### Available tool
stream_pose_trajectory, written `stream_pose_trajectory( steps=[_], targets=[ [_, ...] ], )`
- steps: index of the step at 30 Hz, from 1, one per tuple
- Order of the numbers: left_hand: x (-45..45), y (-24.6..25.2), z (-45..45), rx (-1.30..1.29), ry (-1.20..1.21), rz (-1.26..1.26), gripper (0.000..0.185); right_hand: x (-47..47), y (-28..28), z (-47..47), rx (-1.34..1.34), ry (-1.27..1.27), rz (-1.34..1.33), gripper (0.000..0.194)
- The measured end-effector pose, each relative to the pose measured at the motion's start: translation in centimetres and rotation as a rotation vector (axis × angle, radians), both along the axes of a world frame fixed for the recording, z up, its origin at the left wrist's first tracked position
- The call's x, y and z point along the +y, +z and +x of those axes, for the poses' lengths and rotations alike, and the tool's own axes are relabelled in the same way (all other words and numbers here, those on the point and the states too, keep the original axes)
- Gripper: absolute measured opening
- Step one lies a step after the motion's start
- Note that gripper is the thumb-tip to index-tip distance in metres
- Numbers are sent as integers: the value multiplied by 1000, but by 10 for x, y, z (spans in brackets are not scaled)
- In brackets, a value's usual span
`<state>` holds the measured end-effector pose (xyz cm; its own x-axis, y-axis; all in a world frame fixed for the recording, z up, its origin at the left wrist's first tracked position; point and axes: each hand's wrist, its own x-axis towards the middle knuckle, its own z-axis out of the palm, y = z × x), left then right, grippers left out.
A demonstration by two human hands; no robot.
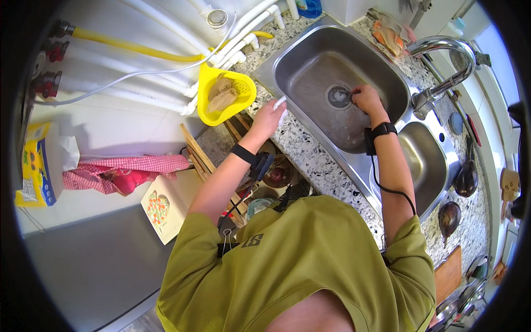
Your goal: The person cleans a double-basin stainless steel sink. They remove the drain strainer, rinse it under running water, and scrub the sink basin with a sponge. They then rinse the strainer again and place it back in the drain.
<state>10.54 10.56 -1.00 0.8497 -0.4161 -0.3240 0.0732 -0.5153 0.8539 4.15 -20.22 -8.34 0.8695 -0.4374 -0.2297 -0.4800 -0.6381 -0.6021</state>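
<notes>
My left hand (267, 119) is over the counter's front edge, its fingers closed around a small white object (280, 102). Most of that object is hidden by the fingers, so its kind is unclear. My right hand (366, 98) reaches down into the large basin of a stainless steel sink (317, 85). Its fingertips are bent close together beside the round drain (339, 97), and whether they pinch something cannot be made out. Just left of my left hand is a yellow plastic corner strainer (226, 118), with tan fibrous scrubbers (222, 96) inside.
A chrome faucet (446, 85) arches at the right, above the smaller basin (423, 162). Two eggplants (450, 218) lie on the speckled counter near a wooden cutting board (449, 274). White pipes (137, 68) and a yellow hose (137, 45) run along the left wall.
</notes>
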Motion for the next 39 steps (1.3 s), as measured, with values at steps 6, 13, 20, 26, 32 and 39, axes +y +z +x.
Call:
stream_pose_trajectory(
  steps=[6,13,20,26,32,39],
  targets=[
    [32,-4,-22,160,126,-77,47,6,46,-3,-181,48,602,34],
    [96,-47,-139,629,377,-467,24,12,57,-24,-207,49,694,35],
    [164,-150,-255,874,467,-98,22,14,48,-23,-263,30,635,36],
    [237,-235,-341,1119,882,-338,32,19,43,-13,-281,110,686,35],
    [272,-221,-353,1097,1438,-467,83,26,49,-15,-264,131,625,35],
    [274,-137,-325,1119,595,-197,66,18,65,-30,-285,132,710,36]
  ],
)
